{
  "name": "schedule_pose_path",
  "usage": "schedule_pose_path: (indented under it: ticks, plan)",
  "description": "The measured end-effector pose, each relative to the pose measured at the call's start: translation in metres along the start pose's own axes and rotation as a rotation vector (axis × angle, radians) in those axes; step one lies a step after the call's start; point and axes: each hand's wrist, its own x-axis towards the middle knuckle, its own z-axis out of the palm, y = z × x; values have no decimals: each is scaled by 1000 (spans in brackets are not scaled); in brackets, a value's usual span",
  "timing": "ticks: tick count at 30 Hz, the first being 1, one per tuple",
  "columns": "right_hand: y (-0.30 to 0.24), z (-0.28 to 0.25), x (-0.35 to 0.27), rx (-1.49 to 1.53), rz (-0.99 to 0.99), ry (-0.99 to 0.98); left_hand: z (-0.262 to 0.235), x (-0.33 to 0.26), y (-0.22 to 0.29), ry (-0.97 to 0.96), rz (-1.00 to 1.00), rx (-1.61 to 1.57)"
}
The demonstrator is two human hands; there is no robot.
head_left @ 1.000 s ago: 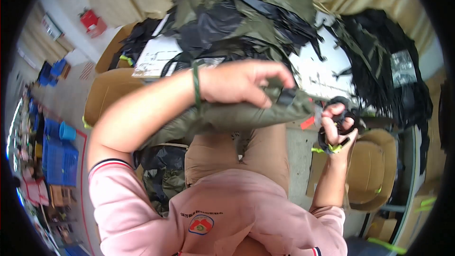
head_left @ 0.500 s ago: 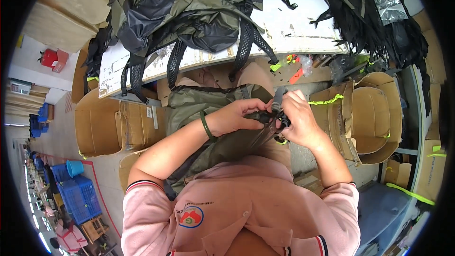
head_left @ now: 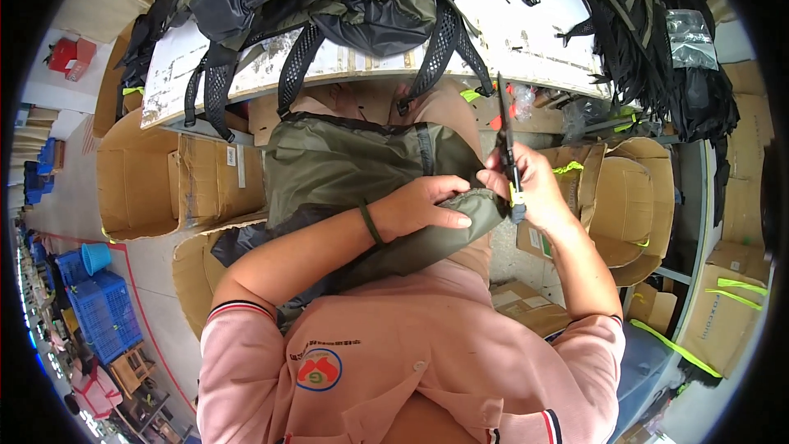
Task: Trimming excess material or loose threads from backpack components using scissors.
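Gripping the near fold of an olive fabric bundle (head_left: 353,156), the left hand (head_left: 415,208) has its thumb on top and its fingers curled just beyond, clamped on the cloth. Green band (head_left: 371,224) at its wrist. Bundle lies across the lap, spreading beyond and to the left of this hand; its narrow end reaches toward the right hand (head_left: 536,187).

Right hand: thumb and fingers together, clamped on a long, thin dark piece (head_left: 507,130) that points away from the body. Strap or tool, cannot tell. Grey and yellow-green bits show at its near end, below the fingers.

Change from half a second ago: then both hands worked close together over a black cluster with a grey part standing up between them; now they are a little apart, the left has shifted to bare cloth, and the dark piece rises past the right fingertips. Bundle remains on the lap.

Beyond both hands: white table (head_left: 538,41) with a heap of black and olive fabric (head_left: 362,12), mesh straps (head_left: 301,66) hanging over its near edge. Well left of the left hand, an open cardboard box (head_left: 218,189). Just right of the right hand, a yellow-green cord (head_left: 568,168).
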Motion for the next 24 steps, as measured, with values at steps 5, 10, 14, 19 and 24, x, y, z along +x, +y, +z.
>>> schedule_pose_path:
  ticks: [5, 10, 14, 19, 24]
  plan:
    - [-21, -44, -17, -619, -24, 163, -1, 0, -5, 122, 5, -18]
    - [-69, -71, -38, -1270, -196, -108, -1, -4, 0, 80, 29, -37]
    - [-74, -80, -47, -1430, -194, -182, 1, -1, 0, 46, 28, -10]
    - [-86, -70, -47, -1442, -146, -204, 4, -1, -1, 32, 56, 25]
    - [-84, -67, -44, -1452, -163, -253, 9, 2, -3, 8, 86, 74]
